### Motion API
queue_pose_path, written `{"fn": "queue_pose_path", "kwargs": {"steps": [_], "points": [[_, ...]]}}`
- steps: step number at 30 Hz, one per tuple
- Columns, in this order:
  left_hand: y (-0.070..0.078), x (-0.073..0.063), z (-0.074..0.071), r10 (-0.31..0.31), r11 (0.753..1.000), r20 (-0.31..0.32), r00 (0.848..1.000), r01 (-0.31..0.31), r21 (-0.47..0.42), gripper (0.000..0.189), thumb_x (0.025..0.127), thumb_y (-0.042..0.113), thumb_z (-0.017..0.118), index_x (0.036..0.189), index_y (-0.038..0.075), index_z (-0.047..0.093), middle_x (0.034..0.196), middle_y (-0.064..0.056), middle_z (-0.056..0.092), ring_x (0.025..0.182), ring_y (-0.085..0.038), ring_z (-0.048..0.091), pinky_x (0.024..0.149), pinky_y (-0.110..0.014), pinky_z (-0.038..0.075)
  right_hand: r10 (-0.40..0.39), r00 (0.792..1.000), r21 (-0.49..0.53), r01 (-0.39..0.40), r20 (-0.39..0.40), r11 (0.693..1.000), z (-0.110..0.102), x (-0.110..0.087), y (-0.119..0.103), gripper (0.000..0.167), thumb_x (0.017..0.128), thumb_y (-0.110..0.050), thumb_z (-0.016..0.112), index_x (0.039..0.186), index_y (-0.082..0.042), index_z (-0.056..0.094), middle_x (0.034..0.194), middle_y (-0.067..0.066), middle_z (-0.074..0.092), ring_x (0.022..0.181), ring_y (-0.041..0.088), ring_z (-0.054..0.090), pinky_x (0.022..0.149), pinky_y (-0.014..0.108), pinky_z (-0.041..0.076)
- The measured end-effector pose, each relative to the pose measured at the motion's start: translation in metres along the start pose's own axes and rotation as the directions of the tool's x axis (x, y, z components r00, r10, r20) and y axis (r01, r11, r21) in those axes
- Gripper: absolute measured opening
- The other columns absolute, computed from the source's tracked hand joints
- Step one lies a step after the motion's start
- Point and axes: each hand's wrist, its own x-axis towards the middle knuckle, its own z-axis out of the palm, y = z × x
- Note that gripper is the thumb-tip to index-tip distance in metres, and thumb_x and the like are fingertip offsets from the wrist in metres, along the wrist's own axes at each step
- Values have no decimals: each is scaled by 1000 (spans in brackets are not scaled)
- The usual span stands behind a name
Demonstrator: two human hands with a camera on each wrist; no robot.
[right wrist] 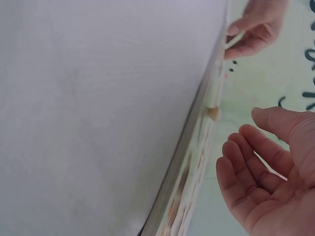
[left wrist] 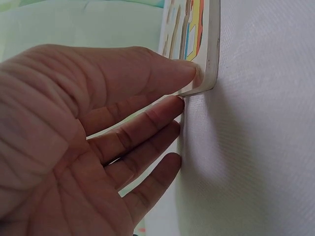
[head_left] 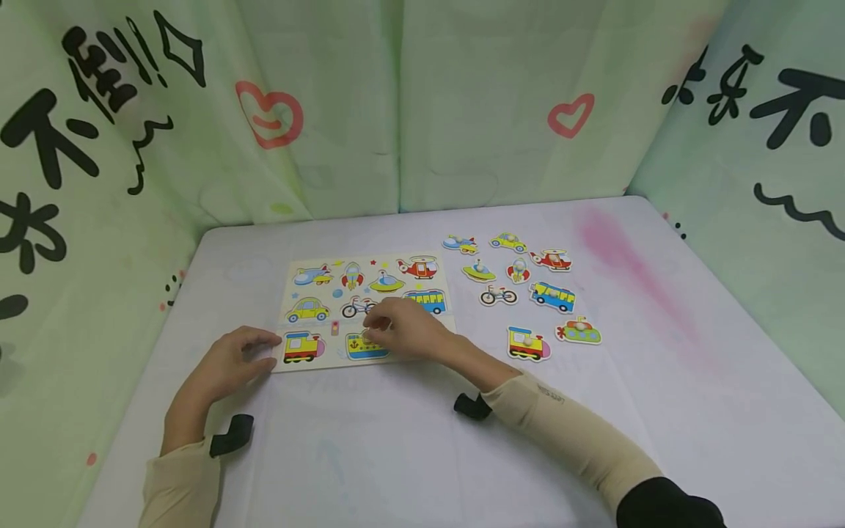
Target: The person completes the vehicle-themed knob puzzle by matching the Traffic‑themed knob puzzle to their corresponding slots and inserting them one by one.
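Observation:
A flat puzzle board (head_left: 285,293) with vehicle pictures lies on the white table. My left hand (head_left: 227,364) is at its left edge; in the left wrist view the thumb (left wrist: 170,74) rests at a board corner and the other fingers extend beside it. My right hand (head_left: 409,330) hovers over the board's lower middle, partly covering the yellow-and-blue boat picture (head_left: 361,347). In the right wrist view its fingers (right wrist: 241,169) are loosely bent with nothing between them. A small knob (right wrist: 213,114) stands up from the board there. A small reddish shape (head_left: 334,328) sits above the boat.
Loose knobbed pieces lie right of the board, among them a car (head_left: 508,243), a helicopter (head_left: 553,259), a bus (head_left: 553,297), a bicycle (head_left: 498,295), a train (head_left: 528,344) and a submarine (head_left: 579,331). Printed green curtains (head_left: 462,147) enclose the table's back and sides.

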Motion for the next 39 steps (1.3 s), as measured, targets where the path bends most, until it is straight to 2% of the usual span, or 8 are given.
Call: {"fn": "queue_pose_path", "kwargs": {"steps": [5,10,18,24,39], "points": [[0,0,-2,1,1000,2,1000,-1,3,37,91,7,72,126,-4,66,136,-29,57,132,-49,47,110,-65,40,10,999,91,-7,-42,996,-8,-7,3,14,96,-19,72,104,-10,77,94,-4,74,87,9,65,76,22,55],[-1,0,-1,6,1000,3,1000,-6,-5,37,91,6,72,126,-4,66,137,-30,57,133,-50,47,110,-65,39,15,997,141,-4,-74,990,-14,-12,7,14,97,-18,70,105,-8,77,94,-3,75,86,9,66,78,22,56],[0,0,0,-9,1000,6,1000,9,-7,38,91,7,72,127,-4,65,138,-29,56,133,-49,46,110,-66,39,30,991,128,-13,-134,992,-26,-21,11,15,97,-20,70,105,-9,77,96,-2,75,88,11,65,82,26,56],[0,1,-1,-25,1000,11,1000,25,-1,39,92,8,72,128,-3,65,139,-29,55,134,-49,45,110,-66,39,55,987,144,-34,-151,989,-33,-24,20,15,98,-20,69,105,-9,77,95,-1,74,88,12,66,84,27,57],[-2,2,-1,-13,1000,10,1000,13,-2,39,92,9,72,128,-4,65,138,-29,56,133,-49,46,110,-65,40,136,971,164,-104,-198,981,-53,-41,43,14,97,-16,69,105,-7,77,97,3,75,90,16,68,86,33,59]]}}
